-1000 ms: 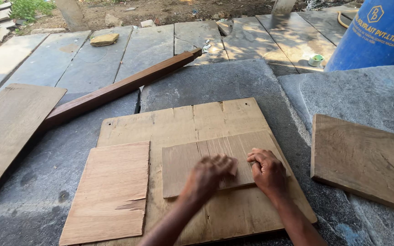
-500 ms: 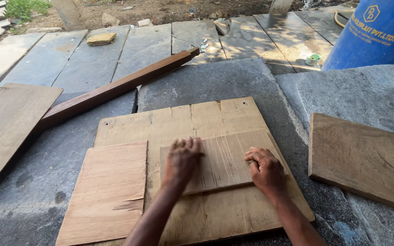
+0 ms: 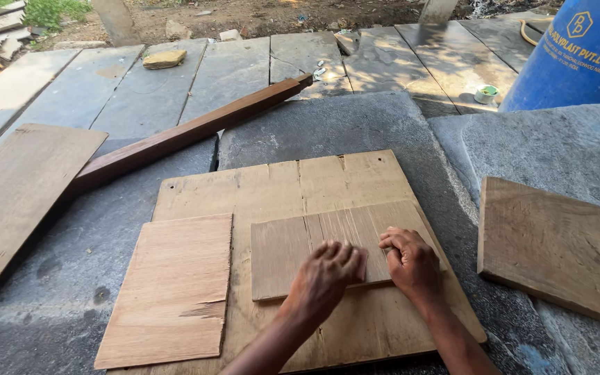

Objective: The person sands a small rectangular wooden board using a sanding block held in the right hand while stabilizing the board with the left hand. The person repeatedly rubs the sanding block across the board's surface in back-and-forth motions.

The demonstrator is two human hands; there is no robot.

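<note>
i'm pressing my left hand (image 3: 328,278) and right hand (image 3: 411,262), fingers together and flat, on a small wooden panel (image 3: 314,246), its long axis running left-right, lying on the large plywood board (image 3: 328,180), nearer its right edge, thin veneer sheet (image 3: 171,292) overlapping the left edge

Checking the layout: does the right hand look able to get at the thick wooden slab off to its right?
Probably yes. The right hand rests on the small board, and only bare stone lies between it and the thick slab; nothing blocks the way.
</note>
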